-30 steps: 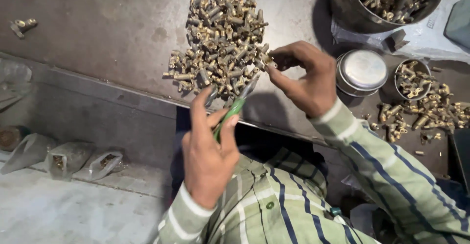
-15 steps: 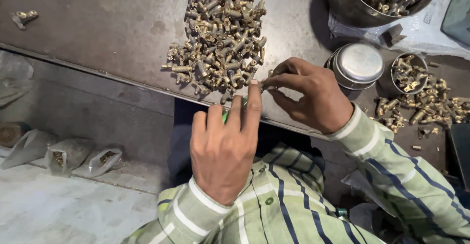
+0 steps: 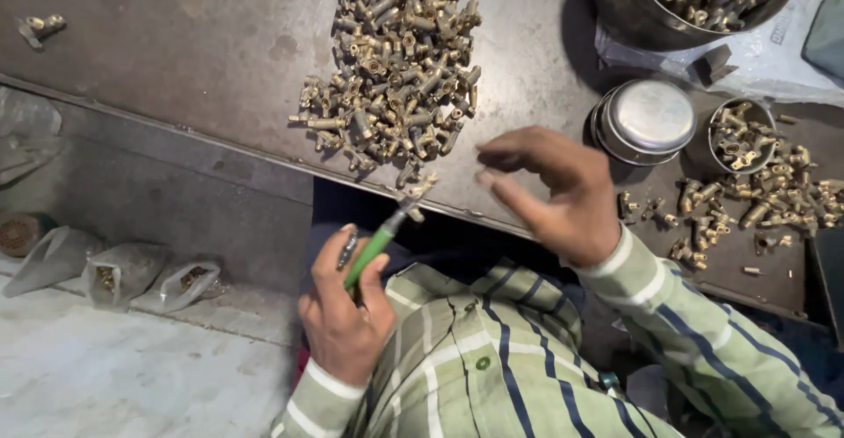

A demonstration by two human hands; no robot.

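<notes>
The person wears a pale green shirt with a collarless-looking front placket, crossed by white bands and thin dark navy stripes that form a loose plaid. A small dark green button sits on the placket. Both sleeves are long and end in striped cuffs at the wrists of the left hand (image 3: pixel 345 315) and the right hand (image 3: pixel 552 193). Both hands are bare, without gloves.

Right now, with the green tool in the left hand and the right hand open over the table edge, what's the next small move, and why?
Probably reach the right hand forward to the brass pile and pinch one piece. It is open and holds nothing, while the left hand grips the green-handled tool, tip aimed at the pile's near edge.
</notes>
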